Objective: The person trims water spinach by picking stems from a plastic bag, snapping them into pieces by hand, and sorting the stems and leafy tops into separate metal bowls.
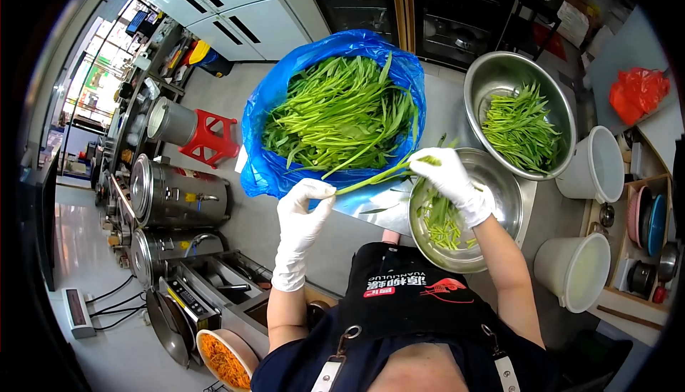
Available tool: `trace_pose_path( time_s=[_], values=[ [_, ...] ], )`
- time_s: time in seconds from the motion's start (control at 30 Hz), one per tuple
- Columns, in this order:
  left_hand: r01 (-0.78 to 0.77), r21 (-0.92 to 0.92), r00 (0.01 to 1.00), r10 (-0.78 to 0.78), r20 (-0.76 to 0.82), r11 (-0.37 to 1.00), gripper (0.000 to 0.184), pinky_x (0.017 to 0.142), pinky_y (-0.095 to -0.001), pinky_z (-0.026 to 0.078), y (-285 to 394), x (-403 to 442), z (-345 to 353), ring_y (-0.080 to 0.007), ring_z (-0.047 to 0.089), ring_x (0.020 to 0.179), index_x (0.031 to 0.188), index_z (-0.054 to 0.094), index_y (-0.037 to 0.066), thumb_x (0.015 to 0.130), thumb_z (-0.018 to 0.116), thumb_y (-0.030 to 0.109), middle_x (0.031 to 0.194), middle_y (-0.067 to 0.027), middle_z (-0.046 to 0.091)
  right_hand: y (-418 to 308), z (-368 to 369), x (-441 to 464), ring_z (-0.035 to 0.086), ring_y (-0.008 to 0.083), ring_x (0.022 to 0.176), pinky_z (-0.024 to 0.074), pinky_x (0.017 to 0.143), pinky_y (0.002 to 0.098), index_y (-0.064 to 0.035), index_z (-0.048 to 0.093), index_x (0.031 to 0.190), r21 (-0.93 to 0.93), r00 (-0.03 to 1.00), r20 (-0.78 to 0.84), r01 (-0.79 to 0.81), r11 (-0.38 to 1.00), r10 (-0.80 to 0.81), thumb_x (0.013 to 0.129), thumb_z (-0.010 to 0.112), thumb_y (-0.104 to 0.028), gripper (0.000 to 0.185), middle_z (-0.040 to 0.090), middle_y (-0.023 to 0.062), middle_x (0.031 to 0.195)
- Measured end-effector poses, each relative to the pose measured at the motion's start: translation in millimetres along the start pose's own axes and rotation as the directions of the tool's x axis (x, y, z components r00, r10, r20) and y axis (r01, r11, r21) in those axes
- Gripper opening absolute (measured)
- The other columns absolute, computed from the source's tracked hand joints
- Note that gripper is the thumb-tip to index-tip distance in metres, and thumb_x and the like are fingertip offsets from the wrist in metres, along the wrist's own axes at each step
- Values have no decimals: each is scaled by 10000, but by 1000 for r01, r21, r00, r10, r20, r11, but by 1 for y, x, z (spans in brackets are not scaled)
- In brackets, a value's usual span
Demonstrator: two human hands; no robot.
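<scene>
My left hand [301, 215], in a white glove, pinches one end of a green leafy-vegetable stalk [374, 178]. The other end is between the closed fingers of my right hand [451, 180], gloved too, above a steel bowl [508, 203]. Short cut pieces of stalk [441, 226] and some leaves lie in that bowl. Behind the stalk, a big blue plastic bag [258, 117] stands open, filled with long leafy greens [335, 117]. A larger steel basin [479, 82] at the upper right holds a heap of trimmed greens [524, 131].
A red stool [212, 139] with a metal pot [171, 121] stands left, near large steel urns [182, 194]. White buckets [574, 267] are at the right. A bowl of shredded orange food [225, 360] sits lower left. White cabinets [207, 0] line the back.
</scene>
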State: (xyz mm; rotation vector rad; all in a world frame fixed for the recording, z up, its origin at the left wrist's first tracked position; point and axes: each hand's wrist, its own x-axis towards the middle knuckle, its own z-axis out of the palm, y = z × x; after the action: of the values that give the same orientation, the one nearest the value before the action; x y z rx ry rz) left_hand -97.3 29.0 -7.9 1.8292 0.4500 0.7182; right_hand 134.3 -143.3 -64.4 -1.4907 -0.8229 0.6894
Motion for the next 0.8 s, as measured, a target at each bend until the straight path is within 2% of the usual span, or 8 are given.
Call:
trace_pose_path(
  time_s=[0.03,0.13,0.3,0.33,0.5,0.63,0.73,0.8],
  values=[
    [84,-40,996,-84,-5,996,105,827,-287,498,2,-1,6,-171,634,869,829,648,-3,776,685,-86,909,-100,669,-11,-8,1,506,50,591,411,516,218,-21,710,839,140,962,7,-272,952,274,874,665,-142,133,613,-31,705],
    [71,-98,996,-75,-37,993,129,809,-288,500,1,4,4,-168,618,869,824,639,-5,784,675,-122,913,-106,658,7,-30,8,435,24,531,346,483,170,-21,706,889,443,906,-197,-258,859,374,875,658,-118,109,568,-33,668],
    [138,-9,988,-137,74,990,98,814,-272,492,5,10,17,-173,637,873,821,641,-1,763,690,-63,916,-98,676,-60,-2,-5,619,165,910,487,847,299,-19,664,950,-98,972,-89,208,973,-217,896,649,-102,101,630,71,952],
    [119,-21,989,-116,91,993,92,814,-274,493,5,11,21,-173,638,872,817,640,-1,765,689,-60,914,-100,677,-63,11,-3,645,176,864,505,789,299,-12,654,959,-66,963,-13,267,961,-268,893,648,-120,127,667,97,943],
    [71,7,993,-71,92,997,78,823,-288,499,11,20,27,-174,643,864,817,645,-2,772,688,-49,902,-109,679,-54,38,-5,673,272,803,517,698,346,-51,653,1036,-182,957,283,-12,983,64,901,620,-204,207,692,145,916],
    [106,8,990,-106,92,994,97,845,-295,490,10,17,27,-178,630,881,829,640,-7,772,697,-60,916,-111,668,-39,37,-11,664,278,770,512,705,354,-38,643,1035,-241,953,302,102,965,-25,866,640,-195,231,683,139,881],
    [77,-65,995,-73,67,995,120,831,-299,496,3,11,35,-173,622,878,833,637,-7,767,693,-90,916,-109,659,-49,31,-17,638,156,751,506,722,291,9,642,1026,-228,971,233,4,974,51,899,637,-156,207,690,88,847],
    [33,-199,999,-30,17,979,135,814,-299,503,-1,4,51,-171,622,871,827,635,-4,761,689,-109,915,-109,656,-45,24,-20,589,65,737,479,658,237,8,653,976,98,969,208,-155,983,132,911,608,-130,158,653,26,806]
  ],
)
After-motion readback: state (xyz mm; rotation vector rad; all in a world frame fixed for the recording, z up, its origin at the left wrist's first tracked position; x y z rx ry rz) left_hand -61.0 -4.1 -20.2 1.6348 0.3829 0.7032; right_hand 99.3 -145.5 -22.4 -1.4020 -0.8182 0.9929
